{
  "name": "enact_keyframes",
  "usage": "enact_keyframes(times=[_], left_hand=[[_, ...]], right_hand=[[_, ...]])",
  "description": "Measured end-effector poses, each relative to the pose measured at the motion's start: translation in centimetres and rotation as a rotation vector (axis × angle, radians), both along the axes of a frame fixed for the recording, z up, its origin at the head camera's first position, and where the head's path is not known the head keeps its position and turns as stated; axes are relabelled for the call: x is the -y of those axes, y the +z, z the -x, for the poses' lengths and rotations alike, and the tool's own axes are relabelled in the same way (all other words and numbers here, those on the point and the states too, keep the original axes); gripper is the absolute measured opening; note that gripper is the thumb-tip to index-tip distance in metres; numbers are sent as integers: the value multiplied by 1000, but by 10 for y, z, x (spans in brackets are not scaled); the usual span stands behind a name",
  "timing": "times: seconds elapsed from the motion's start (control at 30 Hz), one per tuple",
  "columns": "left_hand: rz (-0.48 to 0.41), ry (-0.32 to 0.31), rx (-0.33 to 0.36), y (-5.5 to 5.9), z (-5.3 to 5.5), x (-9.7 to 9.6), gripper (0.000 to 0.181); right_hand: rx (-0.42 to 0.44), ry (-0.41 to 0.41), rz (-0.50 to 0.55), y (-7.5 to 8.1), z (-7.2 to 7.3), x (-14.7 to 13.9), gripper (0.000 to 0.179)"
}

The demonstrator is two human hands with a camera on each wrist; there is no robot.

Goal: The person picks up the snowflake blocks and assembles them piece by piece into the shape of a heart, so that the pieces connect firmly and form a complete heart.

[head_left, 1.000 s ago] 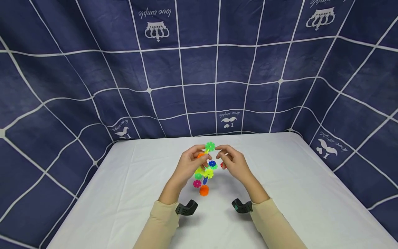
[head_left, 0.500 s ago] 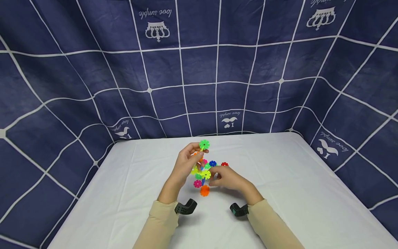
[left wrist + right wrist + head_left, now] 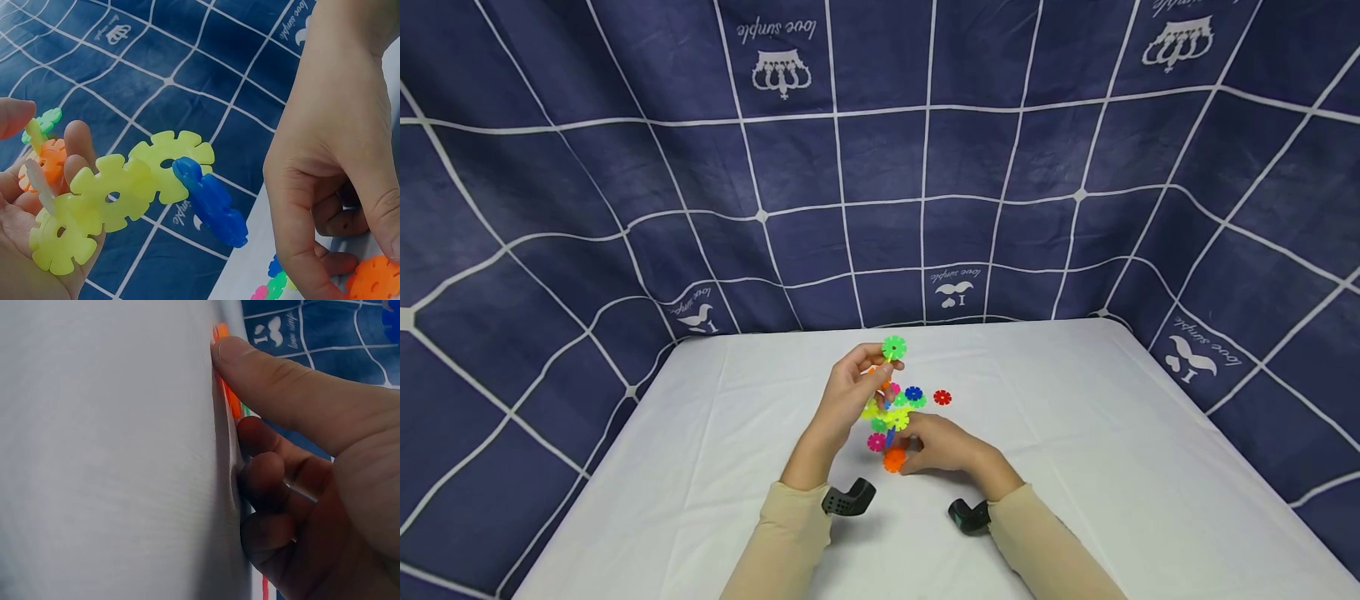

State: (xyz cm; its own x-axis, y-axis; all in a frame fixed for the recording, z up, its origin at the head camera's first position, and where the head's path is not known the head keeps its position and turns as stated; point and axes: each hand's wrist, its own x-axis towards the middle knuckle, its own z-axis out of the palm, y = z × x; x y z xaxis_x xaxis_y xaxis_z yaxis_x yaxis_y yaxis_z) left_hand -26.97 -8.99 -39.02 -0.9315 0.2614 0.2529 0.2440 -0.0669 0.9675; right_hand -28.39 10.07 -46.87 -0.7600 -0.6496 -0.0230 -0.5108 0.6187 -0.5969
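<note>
My left hand [image 3: 850, 392] holds a chain of notched plastic discs above the table. A green disc [image 3: 894, 347] tops it. In the left wrist view the chain shows an orange disc [image 3: 44, 165], several yellow discs [image 3: 112, 194] and a blue disc [image 3: 212, 203] set crosswise at its end. Down at the tabletop, my right hand [image 3: 947, 444] has its thumb and a finger at opposite edges of a loose orange disc [image 3: 231, 394]. That disc lies nearly flat, with the thumb pressing on it in the right wrist view; the other fingers are curled against the cloth.
Loose discs lie on the white tablecloth [image 3: 760, 433] near the hands: a magenta disc [image 3: 877, 442], a blue disc [image 3: 913, 392] and a red disc [image 3: 942, 397], among others. A blue gridded curtain [image 3: 880, 158] surrounds the table at the back and sides.
My right hand has come down from near the top of the chain to the loose orange disc. My left hand shifted slightly left with the chain, then stayed still.
</note>
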Motion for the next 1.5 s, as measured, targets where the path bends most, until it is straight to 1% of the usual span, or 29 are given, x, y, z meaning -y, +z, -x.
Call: enact_keyframes(times=[0.13, 0.37, 0.47, 0.53, 0.63, 0.8, 0.9, 1.03, 1.13, 1.2, 1.27, 1.37, 1.43, 1.5], left_hand=[[3, 1, 6, 0, 0, 0, 25], [17, 7, 20, 1, -2, 0, 26], [19, 7, 19, 1, -1, 0, 26], [19, 6, 15, 1, -1, -1, 26], [15, 2, 16, 1, -2, -1, 24], [19, -33, 0, 2, -4, -2, 23], [34, -52, -23, 3, -4, -2, 24], [37, -71, -52, 2, -3, -2, 30], [31, -90, -80, 2, -2, -2, 38], [34, -100, -96, 2, -2, -2, 41], [47, -95, -92, 2, -3, -3, 40], [85, -69, -69, 3, -4, -6, 37], [108, -53, -50, 3, -5, -8, 37], [122, -42, -45, 3, -5, -9, 37]], right_hand=[[5, -19, 2, 0, -1, 1, 27], [-27, -1, 13, 1, 0, -1, 27], [-30, -17, 34, 3, 1, -4, 26], [-33, -24, 61, 3, 2, -7, 27], [-5, -45, 129, 5, 5, -12, 30], [3, -89, 219, 8, 9, -22, 35], [-14, -122, 250, 12, 12, -26, 33], [-4, -176, 313, 17, 13, -30, 30], [-11, -210, 380, 20, 13, -32, 25], [-21, -241, 424, 25, 11, -31, 22], [-27, -271, 468, 29, 10, -31, 21], [-41, -319, 524, 37, 8, -31, 22], [-65, -334, 555, 41, 7, -31, 21], [-98, -333, 587, 52, 1, -31, 21]])
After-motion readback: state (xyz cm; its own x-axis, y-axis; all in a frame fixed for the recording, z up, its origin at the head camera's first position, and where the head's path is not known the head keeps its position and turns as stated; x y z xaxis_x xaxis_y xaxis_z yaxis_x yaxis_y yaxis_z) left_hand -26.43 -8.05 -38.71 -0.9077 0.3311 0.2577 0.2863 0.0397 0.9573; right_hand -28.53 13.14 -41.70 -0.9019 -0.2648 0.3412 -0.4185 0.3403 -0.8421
